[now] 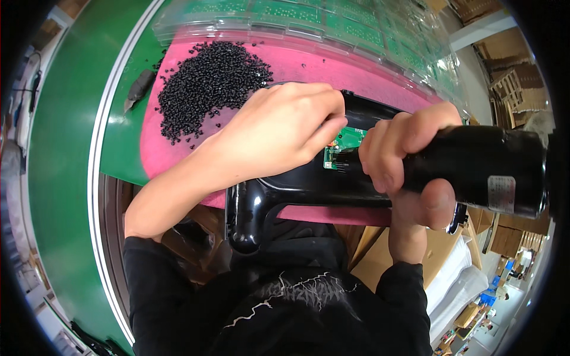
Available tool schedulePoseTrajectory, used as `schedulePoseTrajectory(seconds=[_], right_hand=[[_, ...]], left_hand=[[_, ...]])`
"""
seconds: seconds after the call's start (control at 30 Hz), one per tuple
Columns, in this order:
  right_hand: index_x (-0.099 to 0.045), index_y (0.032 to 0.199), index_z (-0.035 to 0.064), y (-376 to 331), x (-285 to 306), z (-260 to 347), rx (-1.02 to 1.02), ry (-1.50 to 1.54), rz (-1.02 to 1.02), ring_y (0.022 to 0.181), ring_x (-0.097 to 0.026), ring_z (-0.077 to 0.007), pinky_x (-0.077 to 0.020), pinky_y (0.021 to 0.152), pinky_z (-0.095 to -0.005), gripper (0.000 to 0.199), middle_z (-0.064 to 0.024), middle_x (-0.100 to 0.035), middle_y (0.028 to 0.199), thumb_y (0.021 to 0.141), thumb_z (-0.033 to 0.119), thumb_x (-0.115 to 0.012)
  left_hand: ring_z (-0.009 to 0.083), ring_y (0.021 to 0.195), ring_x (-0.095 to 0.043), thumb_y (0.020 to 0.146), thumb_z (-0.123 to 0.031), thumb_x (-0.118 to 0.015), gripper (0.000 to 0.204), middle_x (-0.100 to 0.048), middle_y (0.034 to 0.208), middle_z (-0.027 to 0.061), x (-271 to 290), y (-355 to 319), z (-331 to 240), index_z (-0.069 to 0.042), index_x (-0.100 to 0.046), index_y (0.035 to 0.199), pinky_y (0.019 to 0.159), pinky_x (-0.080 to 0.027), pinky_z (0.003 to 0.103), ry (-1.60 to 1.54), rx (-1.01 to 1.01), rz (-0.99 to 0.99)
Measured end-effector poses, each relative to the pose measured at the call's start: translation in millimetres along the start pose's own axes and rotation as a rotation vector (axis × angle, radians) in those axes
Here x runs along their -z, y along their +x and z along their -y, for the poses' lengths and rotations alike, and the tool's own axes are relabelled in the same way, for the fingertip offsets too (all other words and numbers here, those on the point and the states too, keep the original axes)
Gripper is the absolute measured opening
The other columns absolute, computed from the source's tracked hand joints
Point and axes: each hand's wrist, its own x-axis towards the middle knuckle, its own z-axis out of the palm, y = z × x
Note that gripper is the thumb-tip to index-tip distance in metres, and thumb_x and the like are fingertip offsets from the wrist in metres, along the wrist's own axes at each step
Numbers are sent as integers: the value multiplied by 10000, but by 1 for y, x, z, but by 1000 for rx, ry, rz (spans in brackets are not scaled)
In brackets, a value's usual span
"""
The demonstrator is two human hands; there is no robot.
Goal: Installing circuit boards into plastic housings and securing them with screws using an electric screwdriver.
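My right hand (409, 148) is wrapped round a black electric screwdriver (484, 160), a thick cylinder lying sideways with its tip end toward the left. It is over a small green circuit board (353, 139) inside a black glossy plastic housing (309, 193). Beside the board, my left hand (294, 121) has its fingers curled, with thumb and forefinger pinched; whatever they hold is hidden. The screwdriver's tip is hard to make out against dark pins near the board. A pile of small black screws (208, 86) lies to the left of my left hand.
Beneath the housing is a pink mat (309, 71) on a green table (65, 148). Clear plastic trays (356, 29) with green circuit boards stand at the back. A small dark grey piece (140, 86) lies left of the screws. A cardboard box (377, 252) stands below at right.
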Motion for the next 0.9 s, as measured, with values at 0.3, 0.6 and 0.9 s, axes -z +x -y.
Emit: schedulePoseTrajectory(seconds=[0.3,0.6,0.9], right_hand=[[-435,1029,89,2,2,-8,316,215,-12,470,-438,-101,-368,458,-279,527,22,-481,605,822,512,-671],[-451,1052,118,-1,14,2,469,391,-56,532,-493,-73,-414,571,-245,450,30,-532,676,854,471,-649],[-458,1074,96,-6,36,13,503,408,1,563,-522,-86,-428,571,-261,459,23,-546,691,863,451,-657]], left_hand=[[356,785,-644,781,-120,-735,180,-657,834,149,4,-4,2,29,-659,848,682,-512,417,-4,-33,231],[346,768,-642,796,-94,-722,175,-655,855,139,1,0,2,36,-646,884,670,-521,393,-116,-161,163],[259,800,-649,766,-106,-776,354,-658,1007,116,2,4,-8,2,-646,1077,677,-524,344,-236,-86,257]])
